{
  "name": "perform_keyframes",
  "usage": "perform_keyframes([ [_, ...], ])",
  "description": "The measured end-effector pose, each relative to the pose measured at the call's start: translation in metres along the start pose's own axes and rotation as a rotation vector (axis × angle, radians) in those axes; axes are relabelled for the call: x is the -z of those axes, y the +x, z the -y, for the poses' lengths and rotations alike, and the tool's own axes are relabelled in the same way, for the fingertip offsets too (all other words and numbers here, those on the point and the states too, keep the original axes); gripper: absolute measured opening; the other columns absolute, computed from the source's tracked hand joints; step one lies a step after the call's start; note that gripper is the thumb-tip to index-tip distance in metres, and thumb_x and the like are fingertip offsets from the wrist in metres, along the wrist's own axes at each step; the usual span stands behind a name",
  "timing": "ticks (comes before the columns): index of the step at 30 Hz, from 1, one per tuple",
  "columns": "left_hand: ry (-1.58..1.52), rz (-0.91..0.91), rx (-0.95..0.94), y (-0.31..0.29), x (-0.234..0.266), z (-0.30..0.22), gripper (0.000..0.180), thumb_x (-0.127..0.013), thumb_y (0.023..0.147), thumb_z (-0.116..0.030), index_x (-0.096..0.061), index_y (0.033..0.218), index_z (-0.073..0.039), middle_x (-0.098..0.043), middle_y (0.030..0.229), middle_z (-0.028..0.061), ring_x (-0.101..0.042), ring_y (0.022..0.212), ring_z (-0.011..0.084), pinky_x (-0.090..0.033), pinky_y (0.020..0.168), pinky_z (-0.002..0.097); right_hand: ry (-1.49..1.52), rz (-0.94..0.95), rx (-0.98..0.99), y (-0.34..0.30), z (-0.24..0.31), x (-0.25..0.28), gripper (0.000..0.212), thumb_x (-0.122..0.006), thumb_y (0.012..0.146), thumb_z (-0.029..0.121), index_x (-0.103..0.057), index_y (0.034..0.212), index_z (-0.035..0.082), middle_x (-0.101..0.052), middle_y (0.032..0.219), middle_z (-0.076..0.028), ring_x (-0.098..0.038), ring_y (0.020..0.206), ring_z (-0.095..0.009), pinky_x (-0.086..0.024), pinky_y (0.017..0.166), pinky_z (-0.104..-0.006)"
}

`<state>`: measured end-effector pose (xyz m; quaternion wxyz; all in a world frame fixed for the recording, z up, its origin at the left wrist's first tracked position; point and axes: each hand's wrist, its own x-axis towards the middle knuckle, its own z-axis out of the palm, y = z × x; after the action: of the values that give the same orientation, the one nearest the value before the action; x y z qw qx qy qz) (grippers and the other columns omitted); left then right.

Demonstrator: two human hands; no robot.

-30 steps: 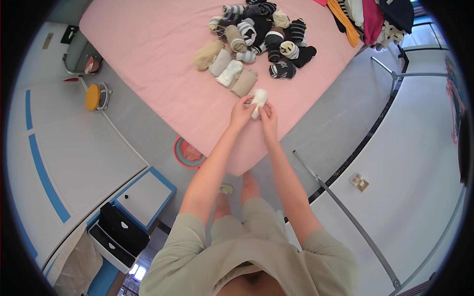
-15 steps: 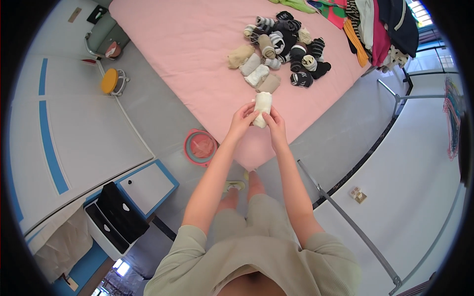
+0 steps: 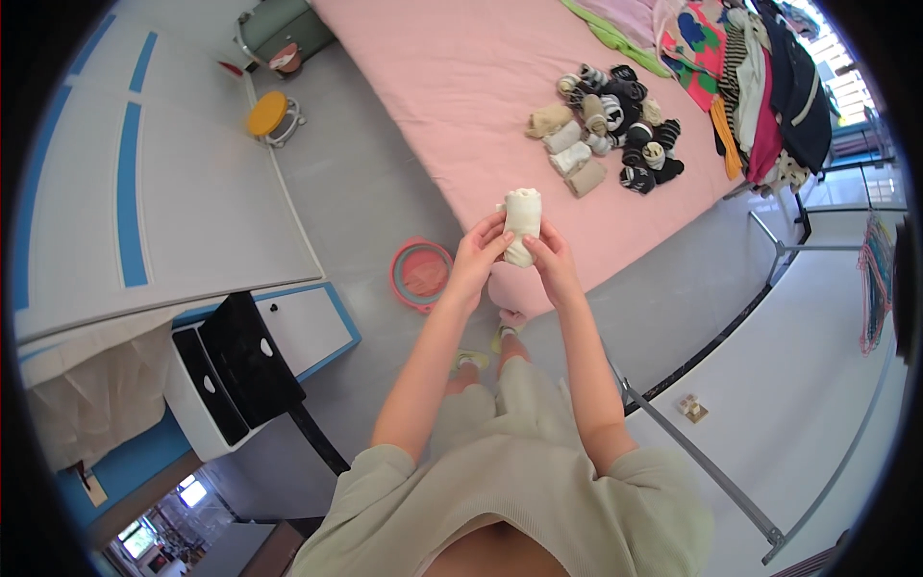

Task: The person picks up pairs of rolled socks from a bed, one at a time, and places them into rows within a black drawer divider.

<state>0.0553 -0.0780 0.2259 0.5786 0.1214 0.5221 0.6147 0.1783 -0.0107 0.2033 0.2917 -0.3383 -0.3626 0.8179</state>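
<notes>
Cloth roll [image 3: 522, 221], cream-white, is resting between your left hand [image 3: 478, 256] and right hand [image 3: 556, 265], above the near corner of the pink-covered bed [image 3: 471, 115] and apart from the pile of rolled socks [image 3: 612, 115]. Your fingers are pinching its sides toward the lower end, both thumbs lying on the face nearest you. It is probably feeling light, soft and squashable, hardly slippery or fragile; gripping around the middle is likely keeping the layers from loosening.
</notes>
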Motion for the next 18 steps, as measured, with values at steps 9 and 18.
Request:
perform_keyframes([
  [9, 0.036, -0.163, -0.14, -0.091, 0.067, -0.032, 0.036, -0.055, 0.087, -0.006, -0.048, 0.121, 0.001, -0.06, 0.109, 0.0091, -0.058, 0.092, 0.0113, -0.047, 0.073, 0.0206, -0.031, 0.233, -0.055, -0.032, -0.034, -0.09, 0.052, -0.063, 0.081, 0.009, -0.044, 0.128, 0.0, -0.057, 0.114, -0.008, -0.054, 0.104, -0.013, -0.042, 0.09, -0.0279],
  [18, 0.77, -0.716, -0.589, -0.171, 0.131, -0.028, 0.023, -0.06, 0.084, -0.006, -0.059, 0.108, -0.003, -0.056, 0.104, 0.0047, -0.058, 0.085, 0.0109, -0.046, 0.065, 0.0203, -0.088, 0.392, -0.062, -0.075, -0.069, -0.182, 0.052, -0.063, 0.082, 0.011, -0.044, 0.129, 0.002, -0.057, 0.115, -0.004, -0.053, 0.104, -0.01, -0.041, 0.091, -0.0272],
])
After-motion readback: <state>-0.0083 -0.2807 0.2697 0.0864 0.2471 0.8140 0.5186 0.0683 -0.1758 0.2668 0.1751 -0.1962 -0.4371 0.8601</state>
